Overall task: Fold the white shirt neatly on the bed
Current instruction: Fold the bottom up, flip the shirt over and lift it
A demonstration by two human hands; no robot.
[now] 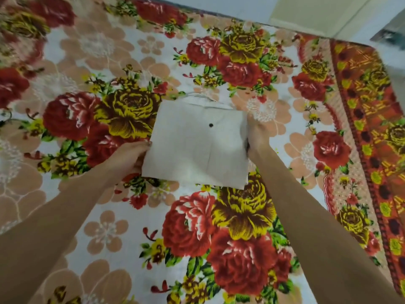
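Note:
The white shirt [197, 145] is folded into a compact rectangle at the middle of the bed, with a dark button showing on its top face and the collar edge peeking out at its far side. My left hand [131, 155] grips the shirt's left edge, fingers tucked under the fabric. My right hand [255, 134] holds the right edge, fingers curled around it. The near edge looks slightly raised off the bedspread.
The bed is covered by a floral bedspread [109, 227] with red and yellow roses and a patterned orange border [372, 128] along the right side. Pale floor and a wall [306, 12] lie beyond the bed's far edge.

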